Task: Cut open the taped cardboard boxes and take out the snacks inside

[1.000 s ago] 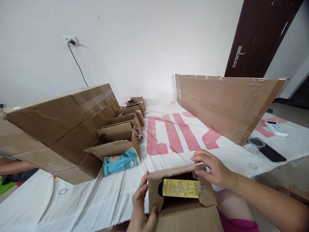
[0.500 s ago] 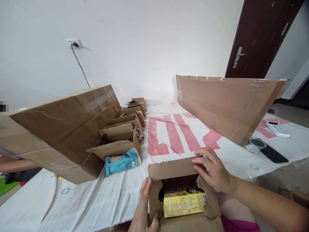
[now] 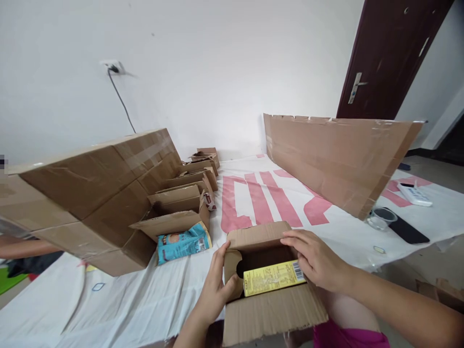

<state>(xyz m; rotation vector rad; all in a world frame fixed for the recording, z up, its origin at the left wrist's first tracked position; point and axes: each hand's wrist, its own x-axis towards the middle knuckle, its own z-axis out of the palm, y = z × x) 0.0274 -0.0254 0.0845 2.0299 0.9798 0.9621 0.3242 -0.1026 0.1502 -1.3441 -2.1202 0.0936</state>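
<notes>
An open cardboard box (image 3: pixel 275 314) is right in front of me at the table's near edge, its flaps spread. Inside it lies a yellow printed carton (image 3: pixel 270 279) with a barcode at its right end. My left hand (image 3: pixel 216 285) grips the box's left side, thumb by the side flap and fingers outside. Around the right rim my right hand (image 3: pixel 313 256) is closed, its fingertips near the far flap; its grip partly hides that corner. To the left, a blue snack bag (image 3: pixel 184 243) rests on the cloth against another open box.
A row of open cardboard boxes (image 3: pixel 177 223) runs back along a tall cardboard stack (image 3: pixel 119 193). A cardboard panel (image 3: pixel 333 162) stands at right. Beside it are a clear glass jar (image 3: pixel 380 218), a black phone (image 3: pixel 409 231) and a white device (image 3: pixel 415 193). Another person's arm (image 3: pixel 27 248) shows far left.
The box has tipped, so more of its near flap shows. Only the yellow carton's narrow side is now visible. My left hand has shifted up; my right hand has moved slightly left along the rim.
</notes>
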